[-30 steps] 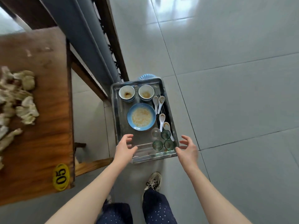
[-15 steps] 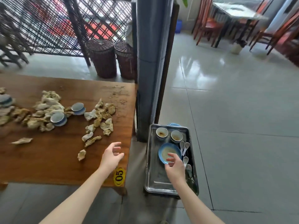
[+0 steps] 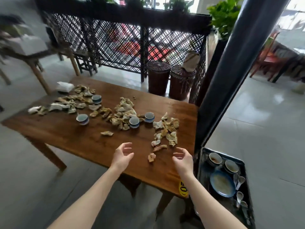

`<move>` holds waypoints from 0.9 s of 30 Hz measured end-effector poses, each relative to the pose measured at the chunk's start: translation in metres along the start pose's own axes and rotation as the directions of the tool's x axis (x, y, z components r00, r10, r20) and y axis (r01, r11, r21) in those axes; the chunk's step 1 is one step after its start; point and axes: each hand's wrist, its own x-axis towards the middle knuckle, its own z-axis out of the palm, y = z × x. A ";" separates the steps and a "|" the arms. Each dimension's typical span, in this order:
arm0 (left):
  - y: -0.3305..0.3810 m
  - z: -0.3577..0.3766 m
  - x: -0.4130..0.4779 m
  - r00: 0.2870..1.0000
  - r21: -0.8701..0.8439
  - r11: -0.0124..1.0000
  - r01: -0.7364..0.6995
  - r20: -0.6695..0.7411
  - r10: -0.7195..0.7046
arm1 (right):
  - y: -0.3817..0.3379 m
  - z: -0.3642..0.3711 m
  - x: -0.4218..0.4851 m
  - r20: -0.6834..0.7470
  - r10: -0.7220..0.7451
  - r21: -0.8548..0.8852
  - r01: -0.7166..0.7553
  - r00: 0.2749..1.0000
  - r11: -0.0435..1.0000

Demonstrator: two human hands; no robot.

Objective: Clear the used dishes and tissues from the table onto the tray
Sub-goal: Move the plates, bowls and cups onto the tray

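Both hands are out over the near edge of the desk, and neither has anything in it. The left hand and the right hand hover with fingers loosely curled, palms turned toward each other. One crumpled tissue lies between them. More tissues are strewn across the desk among four small cups. Off to the right, the tray sits on the floor, carrying two bowls, a blue plate and spoons.

brown wooden table, crumpled tissues off-white with tan stains, little cups blue and white, blue plate on a silver tray.
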 end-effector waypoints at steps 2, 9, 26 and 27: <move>-0.011 -0.022 0.001 1.000 -0.014 1.000 0.009 -0.022 -0.009 | -0.012 0.030 -0.005 0.056 -0.024 0.010 0.024 0.998 1.000; -0.033 -0.076 0.024 0.993 -0.043 0.998 0.041 -0.106 -0.045 | -0.043 0.099 0.008 0.141 -0.072 0.019 0.070 0.987 0.997; -0.068 -0.108 0.183 0.979 0.005 0.983 0.182 -0.093 -0.181 | -0.059 0.219 0.165 0.235 0.038 -0.167 0.001 0.971 0.986; -0.070 -0.108 0.193 0.978 0.007 0.982 0.191 -0.091 -0.190 | -0.057 0.225 0.174 0.242 0.053 -0.177 -0.009 0.969 0.984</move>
